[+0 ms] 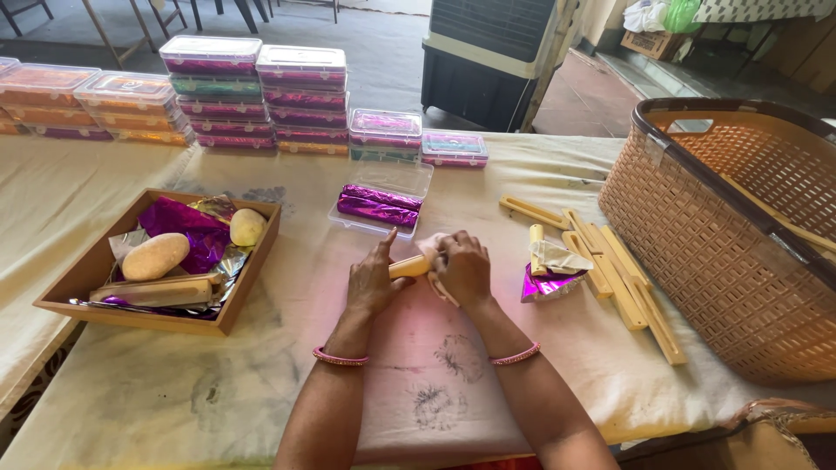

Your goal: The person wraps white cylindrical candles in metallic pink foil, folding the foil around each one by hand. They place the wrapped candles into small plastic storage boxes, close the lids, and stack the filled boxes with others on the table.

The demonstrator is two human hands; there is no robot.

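My left hand (373, 280) and my right hand (461, 270) meet at the table's middle, both gripping a small wooden mould (409, 265) with a pale piece tucked under the right fingers. Just beyond them lies an open clear plastic box (409, 178) holding two purple foil-wrapped bars (380, 204). To the right of my right hand lie a wrapper of purple and silver foil (550, 270) and several loose wooden mould pieces (623, 278).
A wooden tray (252, 274) at left holds two pale dough lumps, purple foil and a wooden tool. Stacks of lidded plastic boxes (261, 96) line the far edge. A large tan woven basket (731, 252) stands at right. A dark air cooler (492, 52) stands behind the table.
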